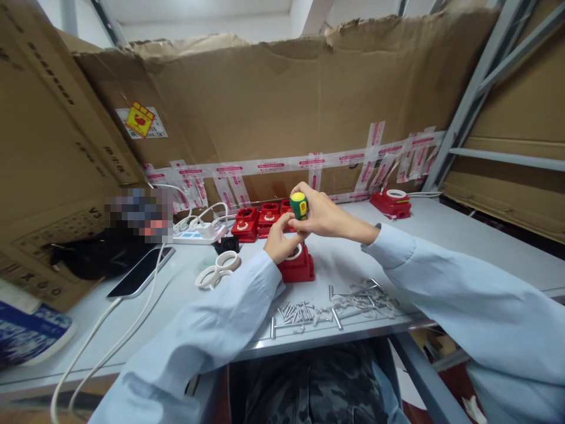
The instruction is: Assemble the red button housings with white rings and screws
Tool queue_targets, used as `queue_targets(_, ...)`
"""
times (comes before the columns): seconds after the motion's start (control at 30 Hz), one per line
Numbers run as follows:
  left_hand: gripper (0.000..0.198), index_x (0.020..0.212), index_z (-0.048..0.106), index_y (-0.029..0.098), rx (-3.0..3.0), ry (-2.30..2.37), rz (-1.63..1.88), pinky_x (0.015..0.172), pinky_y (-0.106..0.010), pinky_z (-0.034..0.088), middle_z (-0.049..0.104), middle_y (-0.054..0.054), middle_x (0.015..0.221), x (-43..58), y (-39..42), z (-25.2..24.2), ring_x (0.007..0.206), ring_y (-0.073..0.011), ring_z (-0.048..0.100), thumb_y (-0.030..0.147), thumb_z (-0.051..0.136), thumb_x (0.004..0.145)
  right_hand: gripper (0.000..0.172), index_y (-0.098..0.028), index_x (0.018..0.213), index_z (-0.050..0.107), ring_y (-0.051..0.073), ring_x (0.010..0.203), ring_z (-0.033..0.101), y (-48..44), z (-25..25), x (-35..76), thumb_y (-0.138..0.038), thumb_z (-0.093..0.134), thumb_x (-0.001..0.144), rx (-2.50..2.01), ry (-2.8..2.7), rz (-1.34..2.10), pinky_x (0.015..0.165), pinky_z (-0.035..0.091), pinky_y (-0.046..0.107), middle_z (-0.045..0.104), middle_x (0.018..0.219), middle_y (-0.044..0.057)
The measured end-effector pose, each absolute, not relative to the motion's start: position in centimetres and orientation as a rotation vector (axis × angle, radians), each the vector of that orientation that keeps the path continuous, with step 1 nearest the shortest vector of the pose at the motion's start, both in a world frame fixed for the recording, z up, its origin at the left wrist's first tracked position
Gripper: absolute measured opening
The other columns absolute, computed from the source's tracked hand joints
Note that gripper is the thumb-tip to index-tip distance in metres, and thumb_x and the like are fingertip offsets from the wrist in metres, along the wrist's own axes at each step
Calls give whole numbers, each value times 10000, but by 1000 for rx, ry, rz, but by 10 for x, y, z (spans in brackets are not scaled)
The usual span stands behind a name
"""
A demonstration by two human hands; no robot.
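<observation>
Fingers of your right hand are clenched around the green-and-yellow handle of a screwdriver. The tool stands upright, with its yellow cap showing just past your fingertips on the left side of the fist. Directly beneath it sits a red block on the grey table, with a white ring seated in its top.

Your left hand is curled at the top of that block, thumb and fingers bent in over the ring and touching it. The hand hides the screwdriver's shaft, so I cannot tell whether you are pinching the shaft or only bracing the block. The two hands are almost touching, right above left.

Behind the block, near the cardboard wall, stands a row of more red blocks, and one further red block lies well apart to the right. Loose white rings lie just left of your left wrist. Small screws and a tangle of metal pins are scattered along the table's near edge. A phone on a white cable rests at the far left.
</observation>
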State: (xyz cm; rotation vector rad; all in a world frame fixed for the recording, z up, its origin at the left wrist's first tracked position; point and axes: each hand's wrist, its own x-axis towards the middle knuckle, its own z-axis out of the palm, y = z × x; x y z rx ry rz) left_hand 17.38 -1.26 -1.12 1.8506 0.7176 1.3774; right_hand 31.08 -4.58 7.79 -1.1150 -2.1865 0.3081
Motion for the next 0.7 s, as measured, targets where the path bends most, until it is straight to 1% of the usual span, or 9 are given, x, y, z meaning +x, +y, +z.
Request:
queue_targets(0.1,278,805,611,138,1863,699,1374,821,-305,475,635,-44,860,174,-12,-13,874,-202,601,343,729,659,453,-220,964,350,122,597,454,-46,79,310,-285,617,604,-1147,-2178,334,534,331,254,500,713,-48)
queue_targets(0.17,274,776,611,129,1870,711,1368,808,-308,483,634,-51,841,173,-10,-15,851,-203,607,330,740,643,453,-220,941,351,125,591,451,-46,80,310,-314,638,603,-1179,-2159,295,539,333,262,497,688,-52)
queue_targets(0.27,265,818,613,128,1875,743,1351,825,-322,493,641,-51,832,173,-8,-16,846,-199,617,310,722,660,420,-218,928,355,122,592,462,-46,81,311,-277,638,623,-1153,-2133,277,549,343,263,508,689,-45)
queue_targets(0.37,262,904,608,133,1899,754,1298,894,-348,487,661,-59,910,172,-9,-15,915,-206,626,280,669,695,441,-214,960,346,120,601,480,-43,80,315,-191,616,611,-1107,-2094,322,553,366,260,516,722,-37)
queue_targets(0.43,329,991,591,135,1910,764,1275,950,-373,464,661,-72,997,172,-10,-14,989,-220,614,238,645,683,454,-210,961,353,127,626,502,-41,80,317,-167,613,592,-1105,-2063,362,577,392,267,525,735,-31)
queue_targets(0.5,383,1038,571,133,1922,780,1274,983,-394,443,647,-84,1053,171,-10,-13,1040,-231,596,201,616,664,459,-206,961,368,138,658,529,-39,81,321,-163,616,576,-1100,-2029,374,617,418,284,543,740,-26)
queue_targets(0.6,384,1038,563,135,1966,810,1250,996,-401,430,634,-91,1076,170,-9,-11,1070,-234,585,178,587,657,455,-207,976,385,155,688,568,-38,84,327,-147,590,574,-1045,-1974,361,643,449,308,577,758,-14)
queue_targets(0.7,372,1035,577,135,2065,901,1176,999,-399,421,639,-102,1092,169,-10,-8,1073,-237,590,211,619,673,442,-214,982,385,173,722,604,-39,89,334,-134,567,587,-973,-1928,382,654,482,329,598,791,-2)
